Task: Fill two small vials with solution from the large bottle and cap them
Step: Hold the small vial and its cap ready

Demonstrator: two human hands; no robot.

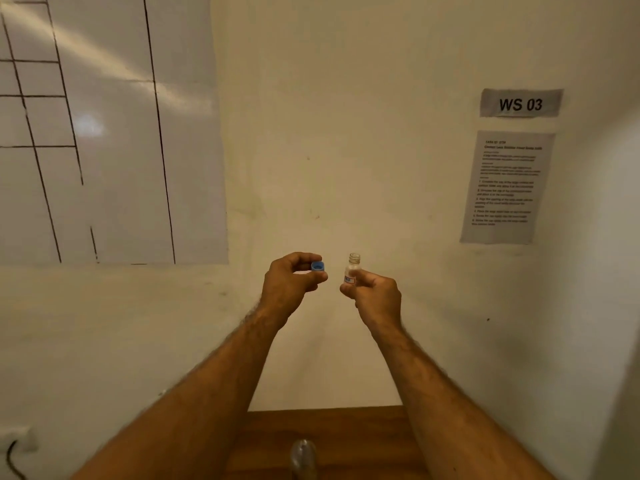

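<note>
Vial [353,268] stands upright, mouth up, gripped by right hand [375,297] fingers; left hand [289,284] fingers pinch blue cap [317,266] beside it.

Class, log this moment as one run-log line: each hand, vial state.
left hand: pinches blue cap | right hand: holds small vial upright | vial: uncapped | cap: beside vial, apart

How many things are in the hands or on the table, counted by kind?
Blue cap: 1, pinched in the left hand
Small vial: 1, open, held in the right hand
Clear bottle top at the table: 1, blurred
Total: 3
</note>
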